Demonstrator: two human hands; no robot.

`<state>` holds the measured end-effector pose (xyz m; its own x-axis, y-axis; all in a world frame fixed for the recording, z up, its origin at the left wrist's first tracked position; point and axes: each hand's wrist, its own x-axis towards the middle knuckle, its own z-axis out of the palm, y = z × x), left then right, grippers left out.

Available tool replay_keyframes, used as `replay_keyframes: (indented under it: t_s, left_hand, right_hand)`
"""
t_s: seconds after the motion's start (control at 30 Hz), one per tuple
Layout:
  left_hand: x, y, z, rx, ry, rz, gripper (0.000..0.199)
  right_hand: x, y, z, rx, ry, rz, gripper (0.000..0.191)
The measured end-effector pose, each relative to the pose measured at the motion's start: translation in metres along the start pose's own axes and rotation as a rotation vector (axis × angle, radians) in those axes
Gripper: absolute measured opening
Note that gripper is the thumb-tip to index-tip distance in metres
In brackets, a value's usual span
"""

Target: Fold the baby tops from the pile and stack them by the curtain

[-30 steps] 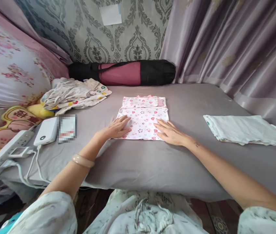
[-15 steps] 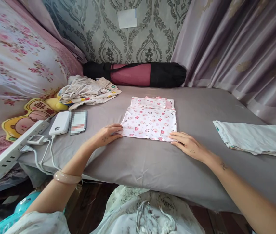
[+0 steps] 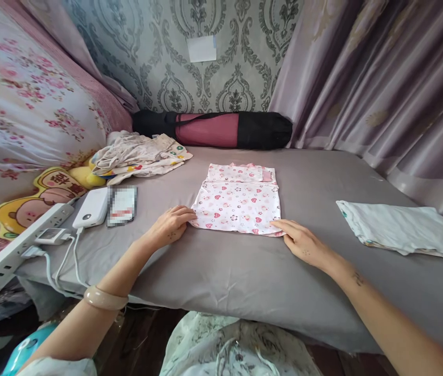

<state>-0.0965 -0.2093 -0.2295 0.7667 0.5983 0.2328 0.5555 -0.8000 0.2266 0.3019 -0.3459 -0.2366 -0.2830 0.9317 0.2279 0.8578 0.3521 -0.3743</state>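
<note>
A small white garment (image 3: 237,203) with pink hearts and flowers lies on the grey bedsheet in front of me. Its far end is folded over in a band, with a pink patch at the right and pink frill along the top. My left hand (image 3: 172,227) pinches the near left corner, thumb hidden below the fingers. At the near right corner, my right hand (image 3: 303,243) has its fingers on top of the hem and its thumb under it. The hem sits slightly raised at that corner.
A folded pale cloth (image 3: 405,227) lies at the right, a crumpled printed cloth (image 3: 139,156) at the back left. A phone (image 3: 122,204), a power bank (image 3: 91,207) and a power strip (image 3: 21,245) with cables are on the left. A rolled mat bag (image 3: 209,129) lies along the wall.
Both hands have closed more firmly on the garment's near corners, and the right corner has lifted a little. The camera view has tilted slightly upward.
</note>
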Motion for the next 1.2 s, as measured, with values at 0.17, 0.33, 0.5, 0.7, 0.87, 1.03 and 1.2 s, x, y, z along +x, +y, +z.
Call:
replay_keyframes:
  t_s: [0.17, 0.33, 0.5, 0.7, 0.87, 1.03, 1.2]
  left_hand:
    - [0.001, -0.008, 0.002, -0.194, 0.030, -0.088, 0.036]
    - [0.009, -0.010, -0.004, -0.370, 0.080, -0.364, 0.034]
    - [0.038, -0.016, -0.004, -0.598, 0.288, -0.502, 0.035]
    - [0.086, -0.037, 0.011, -0.665, 0.481, -0.604, 0.027]
    - [0.126, -0.049, 0.019, -0.534, 0.480, -0.774, 0.019]
    - [0.155, -0.050, 0.021, -0.352, 0.427, -0.860, 0.011]
    - [0.172, -0.046, 0.025, -0.260, 0.403, -0.891, 0.022]
  right_hand:
    - [0.006, 0.004, 0.004, 0.046, 0.036, 0.007, 0.036]
    - [0.017, 0.002, -0.007, 0.140, 0.072, 0.128, 0.030]
    - [0.038, 0.004, -0.018, 0.106, 0.178, 0.414, 0.029]
    - [0.085, 0.021, -0.019, 0.163, 0.357, 0.472, 0.028]
    - [0.125, 0.038, -0.009, 0.000, 0.355, 0.640, 0.027]
    - [0.151, 0.049, 0.004, -0.118, 0.361, 0.694, 0.035]
    - [0.165, 0.048, 0.006, -0.166, 0.299, 0.737, 0.040]
